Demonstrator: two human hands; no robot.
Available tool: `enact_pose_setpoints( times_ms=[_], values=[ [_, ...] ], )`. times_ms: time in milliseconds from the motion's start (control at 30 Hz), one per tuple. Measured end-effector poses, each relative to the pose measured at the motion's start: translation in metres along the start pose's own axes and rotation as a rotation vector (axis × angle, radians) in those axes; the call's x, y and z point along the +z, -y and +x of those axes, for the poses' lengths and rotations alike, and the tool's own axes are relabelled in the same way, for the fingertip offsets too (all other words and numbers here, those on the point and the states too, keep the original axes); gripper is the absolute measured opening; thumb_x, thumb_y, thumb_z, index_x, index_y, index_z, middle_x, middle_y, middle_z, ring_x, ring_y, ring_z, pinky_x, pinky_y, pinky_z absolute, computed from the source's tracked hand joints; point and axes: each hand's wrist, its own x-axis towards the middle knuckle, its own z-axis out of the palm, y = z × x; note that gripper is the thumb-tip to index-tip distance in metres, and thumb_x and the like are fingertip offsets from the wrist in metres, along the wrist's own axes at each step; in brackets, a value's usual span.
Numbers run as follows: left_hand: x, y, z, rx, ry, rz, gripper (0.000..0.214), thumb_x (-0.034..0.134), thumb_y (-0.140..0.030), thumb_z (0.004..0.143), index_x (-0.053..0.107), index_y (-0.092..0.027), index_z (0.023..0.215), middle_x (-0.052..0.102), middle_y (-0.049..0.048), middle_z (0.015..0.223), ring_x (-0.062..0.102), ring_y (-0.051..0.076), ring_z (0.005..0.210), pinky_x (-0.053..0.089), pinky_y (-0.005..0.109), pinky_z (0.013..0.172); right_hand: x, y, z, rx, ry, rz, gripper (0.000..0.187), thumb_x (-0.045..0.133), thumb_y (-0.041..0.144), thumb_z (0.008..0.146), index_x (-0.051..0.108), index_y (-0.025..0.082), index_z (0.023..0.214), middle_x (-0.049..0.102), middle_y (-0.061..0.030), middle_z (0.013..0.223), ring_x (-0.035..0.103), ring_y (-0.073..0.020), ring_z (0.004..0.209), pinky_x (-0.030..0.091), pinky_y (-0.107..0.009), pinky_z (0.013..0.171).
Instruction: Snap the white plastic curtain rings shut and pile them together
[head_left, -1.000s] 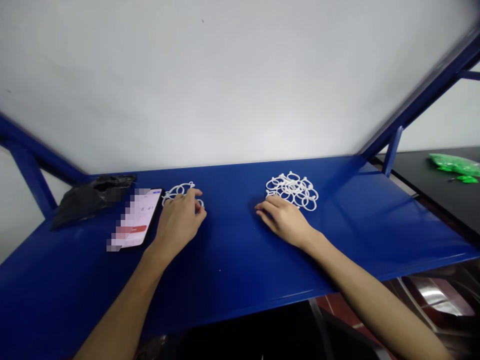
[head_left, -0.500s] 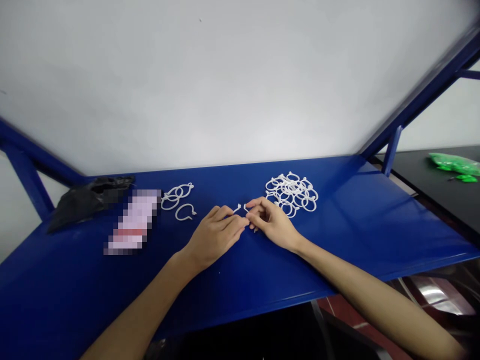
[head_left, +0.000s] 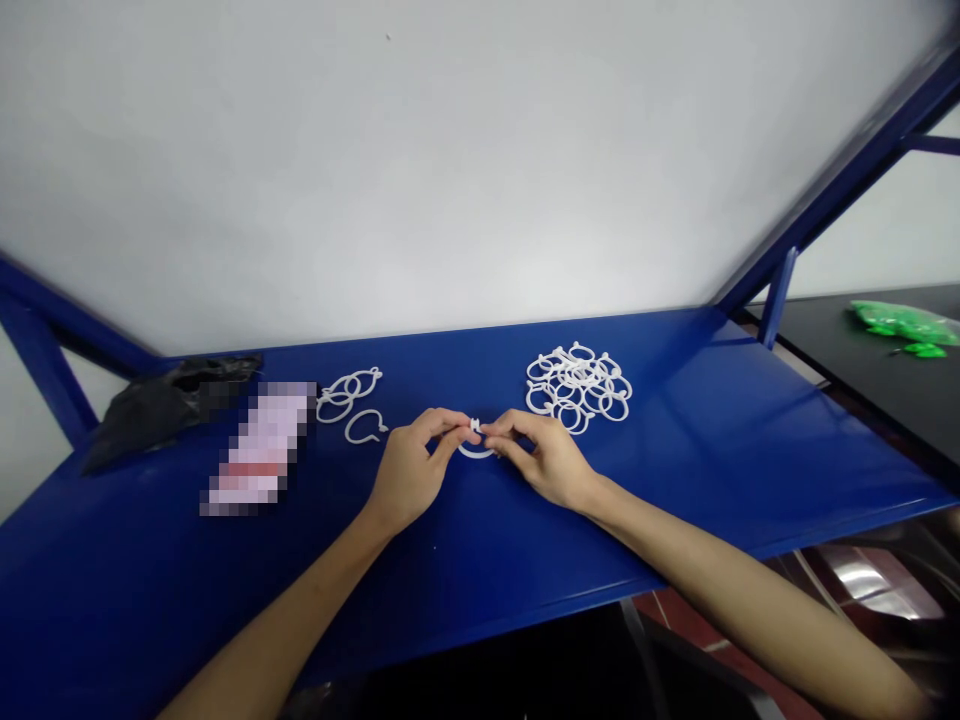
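Between my hands is a white plastic ring (head_left: 475,453), like a curtain ring, its two ends close together at the top. My left hand (head_left: 417,462) pinches it by the left end with thumb and fingers. On the other end, my right hand (head_left: 541,455) has a similar pinch. Fingertips cover parts of the ring, so I cannot tell whether the ends are joined. Left of my left hand lies one open white ring (head_left: 365,427), near a few overlapping white rings (head_left: 345,393). A pile of white rings (head_left: 579,385) lies behind my right hand.
A blue table (head_left: 480,560) carries everything, with a white wall (head_left: 450,180) behind it. At the left are a black plastic bag (head_left: 161,405) and a pixelated pinkish item (head_left: 262,440). Green pieces in a clear bag (head_left: 904,325) rest on a black table at the right.
The ring's two ends have come together from a visible gap. My left hand has turned and its fingers now pinch near the top; the ring's lower curve has come into sight.
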Motion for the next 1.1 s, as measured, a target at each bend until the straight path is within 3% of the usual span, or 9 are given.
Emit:
enact_pose_setpoints(
  times_ms=[200,333,500,600,667,800,900,1000,1100],
  values=[
    [0.001,0.001,-0.004,0.039,0.066,-0.03,0.018,0.058,-0.02,0.095,0.071,-0.024,0.083,0.075,-0.0027,0.082,0.071,0.014,0.078,0.054,0.027,0.077,-0.003,-0.004,-0.005,-0.184,0.05,-0.069,0.017,0.05,0.021,0.102,0.066,0.019,0.102,0.072,-0.007,0.099,0.069,-0.0165,0.092,0.056,-0.031,0.083],
    [-0.001,0.001,-0.005,0.116,0.085,0.008,0.022,0.057,-0.014,0.092,0.071,-0.023,0.079,0.072,-0.0018,0.08,0.069,0.013,0.076,0.053,0.025,0.075,-0.007,-0.002,-0.008,-0.288,0.119,-0.181,0.02,0.046,0.02,0.103,0.065,0.017,0.109,0.071,-0.0085,0.099,0.066,-0.0177,0.092,0.056,-0.034,0.083],
    [0.0,0.0,-0.006,0.18,0.089,0.076,0.02,0.057,-0.014,0.091,0.07,-0.022,0.078,0.07,-0.0004,0.08,0.067,0.014,0.076,0.053,0.025,0.076,-0.005,-0.002,-0.011,-0.341,0.119,-0.245,0.019,0.045,0.018,0.103,0.064,0.018,0.106,0.071,-0.0093,0.099,0.066,-0.0176,0.089,0.056,-0.032,0.079],
    [0.005,0.0,-0.006,0.18,0.086,0.081,0.02,0.055,-0.019,0.095,0.07,-0.022,0.084,0.072,0.0006,0.083,0.068,0.015,0.079,0.054,0.027,0.078,-0.002,-0.002,-0.009,-0.289,0.064,-0.283,0.016,0.047,0.02,0.103,0.063,0.02,0.103,0.07,-0.0073,0.095,0.066,-0.0172,0.085,0.056,-0.031,0.076],
    [0.004,0.005,-0.003,0.178,0.086,0.146,0.018,0.053,-0.027,0.098,0.071,-0.023,0.098,0.073,0.0025,0.092,0.068,0.018,0.088,0.054,0.031,0.083,-0.005,0.002,-0.004,-0.252,-0.015,-0.324,0.015,0.048,0.021,0.102,0.063,0.02,0.1,0.07,-0.0062,0.093,0.067,-0.0167,0.082,0.055,-0.03,0.073],
    [-0.019,0.028,0.005,0.121,0.047,0.493,0.033,0.055,-0.036,0.096,0.063,-0.024,0.126,0.071,0.0077,0.112,0.062,0.027,0.11,0.05,0.043,0.097,-0.038,0.011,0.004,-0.155,-0.265,-0.469,0.016,0.052,0.024,0.098,0.066,0.022,0.091,0.069,-0.0061,0.089,0.066,-0.0171,0.074,0.054,-0.03,0.067],
    [-0.046,0.046,0.011,0.002,0.022,0.802,0.037,0.051,-0.035,0.094,0.065,-0.02,0.125,0.068,0.013,0.118,0.058,0.033,0.116,0.046,0.048,0.101,-0.075,-0.001,-0.001,0.034,-0.438,-0.613,0.014,0.057,0.028,0.093,0.067,0.021,0.086,0.067,-0.0073,0.086,0.06,-0.0162,0.063,0.051,-0.031,0.062],
    [-0.064,0.054,0.012,-0.075,0.104,1.004,0.04,0.047,-0.033,0.092,0.068,-0.014,0.12,0.067,0.0175,0.115,0.059,0.037,0.111,0.048,0.05,0.094,-0.1,-0.026,-0.018,0.177,-0.442,-0.705,0.015,0.057,0.028,0.09,0.068,0.019,0.085,0.067,-0.0071,0.082,0.058,-0.0158,0.061,0.049,-0.032,0.063],
    [-0.068,0.051,0.012,-0.095,0.186,1.058,0.04,0.044,-0.028,0.09,0.07,-0.012,0.114,0.069,0.0181,0.113,0.061,0.038,0.108,0.049,0.051,0.091,-0.107,-0.046,-0.034,0.25,-0.424,-0.722,0.013,0.058,0.027,0.089,0.067,0.018,0.085,0.068,-0.006,0.082,0.059,-0.0159,0.063,0.047,-0.031,0.065]
  ],
)
